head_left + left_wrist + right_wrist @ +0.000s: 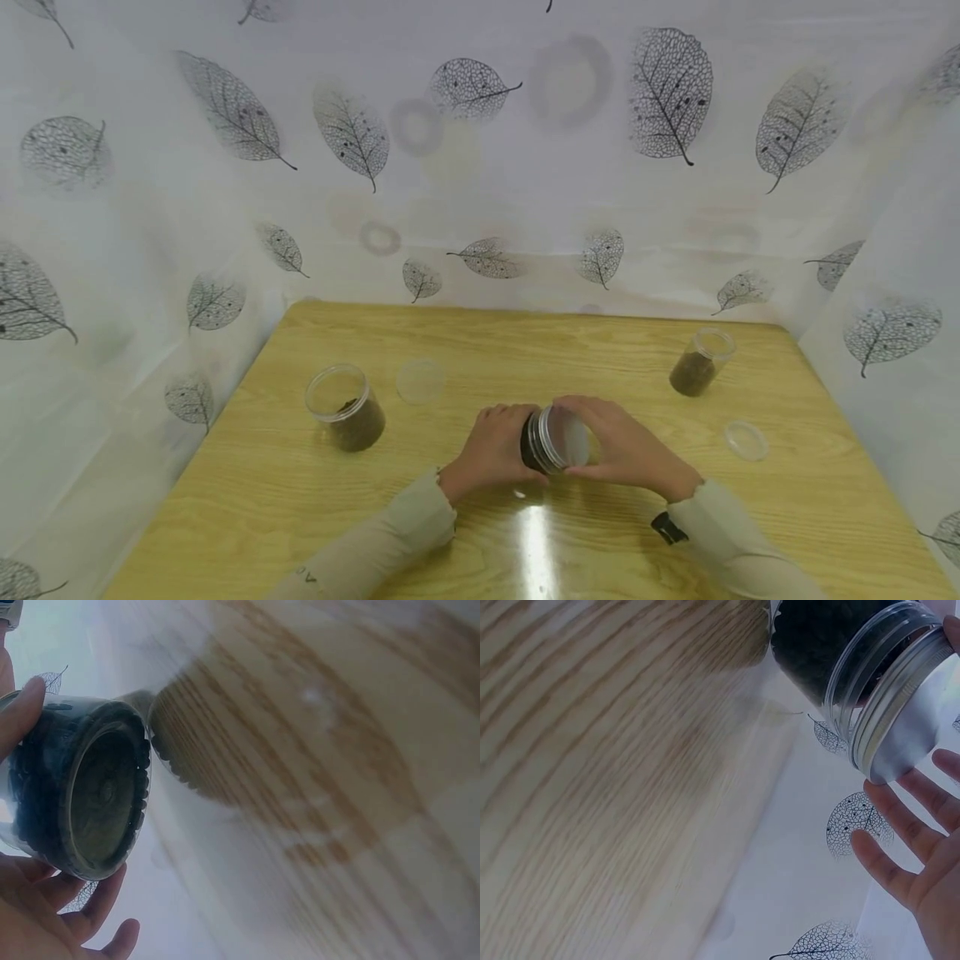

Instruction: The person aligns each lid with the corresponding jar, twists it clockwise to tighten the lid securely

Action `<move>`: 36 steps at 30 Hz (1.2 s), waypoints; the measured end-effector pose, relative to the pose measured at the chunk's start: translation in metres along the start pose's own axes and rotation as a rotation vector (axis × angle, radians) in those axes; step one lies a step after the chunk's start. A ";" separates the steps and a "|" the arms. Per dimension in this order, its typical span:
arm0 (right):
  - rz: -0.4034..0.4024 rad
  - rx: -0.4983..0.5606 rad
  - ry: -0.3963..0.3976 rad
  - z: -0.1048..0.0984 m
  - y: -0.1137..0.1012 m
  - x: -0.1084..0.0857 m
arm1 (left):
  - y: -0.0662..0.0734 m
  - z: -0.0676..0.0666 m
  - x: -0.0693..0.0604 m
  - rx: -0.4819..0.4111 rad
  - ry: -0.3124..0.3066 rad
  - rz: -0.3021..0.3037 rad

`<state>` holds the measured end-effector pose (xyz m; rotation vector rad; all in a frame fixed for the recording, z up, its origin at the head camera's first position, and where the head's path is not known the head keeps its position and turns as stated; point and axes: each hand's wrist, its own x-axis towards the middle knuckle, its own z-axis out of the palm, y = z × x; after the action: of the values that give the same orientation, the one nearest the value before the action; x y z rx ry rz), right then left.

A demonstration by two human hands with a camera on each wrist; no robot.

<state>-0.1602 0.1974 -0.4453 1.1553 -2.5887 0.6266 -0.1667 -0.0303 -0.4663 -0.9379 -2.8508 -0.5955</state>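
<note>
A clear jar of dark contents (pixel 529 443) lies tilted on its side between my hands, low over the table's middle. My left hand (pixel 487 454) grips the jar's body, its thumb and fingers on opposite sides. The right hand (pixel 626 448) holds a silver screw lid (pixel 568 437) by its rim at the jar's mouth. In the left wrist view the jar's round base (pixel 106 796) faces the camera. Seen from the right wrist, the lid (pixel 909 724) meets the ridged neck at a slight angle; whether its thread is engaged, I cannot tell.
To the left stands an uncovered clear jar (pixel 356 425) with brown contents, a transparent lid (pixel 420 381) lying beside it. A slimmer clear jar (pixel 693 373) stands at the back right, near another transparent lid (pixel 746 440). Leaf-printed sheeting (pixel 517 192) borders the wooden table (pixel 247 483).
</note>
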 end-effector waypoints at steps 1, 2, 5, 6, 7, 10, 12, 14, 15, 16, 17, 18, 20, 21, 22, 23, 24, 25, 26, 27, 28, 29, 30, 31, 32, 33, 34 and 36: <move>-0.001 -0.001 0.001 0.000 0.000 0.000 | 0.000 0.000 0.000 0.003 -0.003 -0.002; 0.000 0.001 -0.001 0.000 -0.001 0.000 | 0.000 0.000 0.000 0.003 -0.008 -0.004; 0.000 -0.004 -0.002 0.001 -0.002 0.000 | 0.001 -0.001 0.001 -0.002 -0.022 -0.012; -0.001 -0.004 -0.001 0.001 -0.002 0.000 | 0.001 -0.001 0.001 -0.003 -0.027 -0.014; -0.002 -0.005 -0.001 0.001 -0.003 0.000 | 0.001 -0.001 0.001 -0.006 -0.031 -0.016; -0.003 -0.010 -0.002 0.002 -0.004 0.001 | 0.001 -0.003 0.001 -0.008 -0.033 -0.016; -0.002 -0.009 -0.004 0.003 -0.004 0.001 | 0.002 -0.003 0.001 -0.008 -0.033 -0.016; 0.004 -0.007 -0.010 0.003 -0.004 0.001 | 0.002 -0.004 0.001 -0.006 -0.031 -0.013; 0.009 -0.004 -0.015 0.003 -0.005 0.001 | 0.003 -0.004 0.001 -0.006 -0.031 -0.011; 0.014 -0.002 -0.021 0.004 -0.005 0.001 | 0.002 -0.004 0.001 -0.007 -0.033 -0.011; 0.020 -0.001 -0.027 0.004 -0.005 0.001 | 0.003 -0.004 0.001 -0.006 -0.033 -0.010; 0.026 0.002 -0.032 0.004 -0.005 0.001 | 0.003 -0.005 0.001 -0.003 -0.034 -0.008; 0.035 0.006 -0.040 0.004 -0.006 0.001 | 0.003 -0.004 0.001 0.000 -0.037 -0.008; 0.037 0.005 -0.042 0.004 -0.006 0.001 | 0.002 -0.004 0.001 0.003 -0.039 -0.008; 0.038 0.005 -0.042 0.004 -0.006 0.001 | 0.002 -0.004 0.001 0.004 -0.040 -0.008; 0.036 0.004 -0.041 0.005 -0.006 0.001 | 0.002 -0.004 0.001 0.006 -0.041 -0.008; 0.034 0.002 -0.039 0.005 -0.005 0.001 | 0.002 -0.003 0.002 0.008 -0.042 -0.009; 0.030 -0.001 -0.036 0.005 -0.005 0.001 | 0.002 -0.003 0.002 0.007 -0.045 -0.011; 0.025 -0.003 -0.033 0.005 -0.005 0.001 | 0.002 -0.003 0.002 0.006 -0.048 -0.013; 0.021 -0.004 -0.030 0.005 -0.005 0.001 | 0.002 -0.002 0.002 0.003 -0.048 -0.013; 0.017 -0.005 -0.028 0.005 -0.005 0.001 | 0.002 -0.002 0.002 0.004 -0.049 -0.012; 0.012 -0.009 -0.026 0.006 -0.005 0.001 | 0.001 -0.002 0.003 0.004 -0.050 -0.012; 0.009 -0.009 -0.025 0.006 -0.005 0.001 | 0.001 -0.002 0.003 0.004 -0.052 -0.011; 0.006 -0.010 -0.024 0.006 -0.005 0.001 | 0.001 -0.002 0.003 0.005 -0.051 -0.007; 0.005 -0.011 -0.025 0.006 -0.005 0.001 | 0.001 -0.002 0.003 0.007 -0.051 -0.004; 0.003 -0.013 -0.025 0.006 -0.005 0.001 | 0.001 -0.002 0.003 0.010 -0.051 -0.001; 0.001 -0.014 -0.025 0.007 -0.005 0.001 | 0.001 -0.002 0.004 0.013 -0.052 0.002; -0.004 -0.016 -0.027 0.007 -0.004 0.001 | 0.001 -0.002 0.004 0.012 -0.055 0.004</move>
<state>-0.1584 0.1909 -0.4497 1.1712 -2.6080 0.5928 -0.1696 -0.0284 -0.4635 -0.9731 -2.8969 -0.5598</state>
